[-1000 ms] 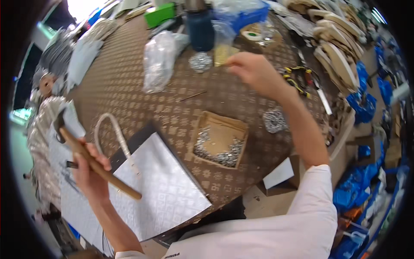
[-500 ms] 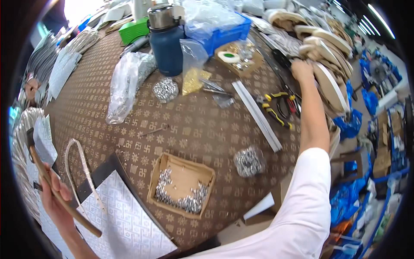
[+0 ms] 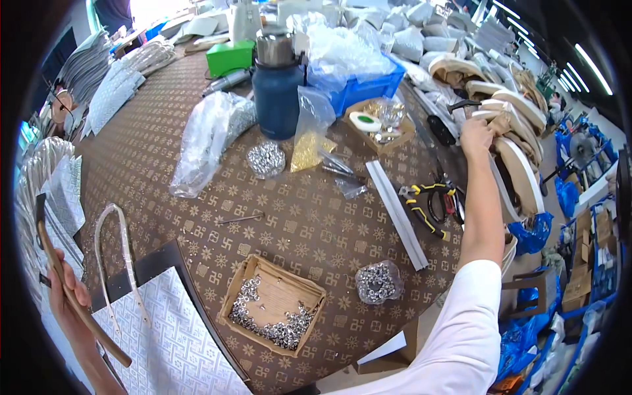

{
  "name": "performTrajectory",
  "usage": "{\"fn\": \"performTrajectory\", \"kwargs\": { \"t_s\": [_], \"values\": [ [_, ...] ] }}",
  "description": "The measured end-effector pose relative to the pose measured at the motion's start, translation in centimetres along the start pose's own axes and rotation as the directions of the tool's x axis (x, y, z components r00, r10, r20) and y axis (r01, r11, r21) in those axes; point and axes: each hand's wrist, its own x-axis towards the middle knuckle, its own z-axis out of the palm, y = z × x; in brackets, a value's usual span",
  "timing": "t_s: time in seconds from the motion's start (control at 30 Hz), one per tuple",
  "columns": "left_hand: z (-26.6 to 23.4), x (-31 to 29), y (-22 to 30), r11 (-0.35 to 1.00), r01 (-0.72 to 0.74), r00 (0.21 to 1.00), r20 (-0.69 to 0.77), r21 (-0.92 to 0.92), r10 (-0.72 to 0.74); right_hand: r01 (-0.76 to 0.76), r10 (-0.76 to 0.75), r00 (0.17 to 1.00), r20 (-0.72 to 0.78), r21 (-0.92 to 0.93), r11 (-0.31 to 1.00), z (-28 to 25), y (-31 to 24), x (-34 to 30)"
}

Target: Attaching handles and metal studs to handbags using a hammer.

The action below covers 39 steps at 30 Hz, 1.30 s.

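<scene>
A hammer (image 3: 69,288) with a wooden handle and a dark head slants through my closed left hand (image 3: 68,293) at the left. A small dark piece also pokes out beside those fingers. Below lies a pale patterned panel (image 3: 168,329) on a dark sheet, with a clear looped handle (image 3: 125,240). My right arm stretches to the far right, where my right hand (image 3: 477,136) is closed beside stacked beige, white-edged pieces (image 3: 517,168). A dark-tipped thing (image 3: 465,104) shows just beyond its fingers; what they grip is largely hidden.
A cardboard tray (image 3: 240,276) of metal eyelets sits front centre, near a bagged bundle of rings (image 3: 378,283). Pliers (image 3: 428,210), a metal strip (image 3: 397,214) and a thin rod (image 3: 241,218) lie around. Behind stand a blue flask (image 3: 276,99) and blue crate (image 3: 365,89).
My right hand has shifted from beside the black-handled tool to the stacked pieces, and a dark-tipped thing now shows by its fingers. My left hand still holds the hammer. The view has tilted slightly.
</scene>
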Motion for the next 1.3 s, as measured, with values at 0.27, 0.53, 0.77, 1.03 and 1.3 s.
{"fn": "performTrajectory", "kwargs": {
  "t_s": [0.27,0.53,0.77,1.03,1.3],
  "values": [
    [3.7,-0.7,3.2,0.999,0.049,0.998,-0.047,0.025,-0.047,-0.209,-0.056,0.978,0.203,0.967,-0.143,-16.6,4.2,-4.5],
    [0.1,-4.8,5.3,0.994,-0.008,0.962,0.271,0.113,-0.023,-0.783,-0.770,0.601,-0.214,0.034,-0.621,-40.5,0.5,-32.3],
    [-3.0,-6.9,7.9,0.964,-0.051,0.928,0.369,0.260,-0.051,-0.416,-0.687,0.721,-0.091,0.736,-0.534,-50.9,1.6,-42.4],
    [-6.9,-8.9,9.7,0.931,-0.247,0.840,0.538,0.268,0.068,-0.241,-0.255,0.907,-0.337,0.082,-0.967,-59.0,4.0,-47.0],
    [-8.7,-9.4,9.7,0.906,-0.353,0.800,0.578,0.236,0.161,-0.236,-0.285,0.941,-0.183,0.253,-0.938,-60.7,5.9,-49.0]
  ]
}}
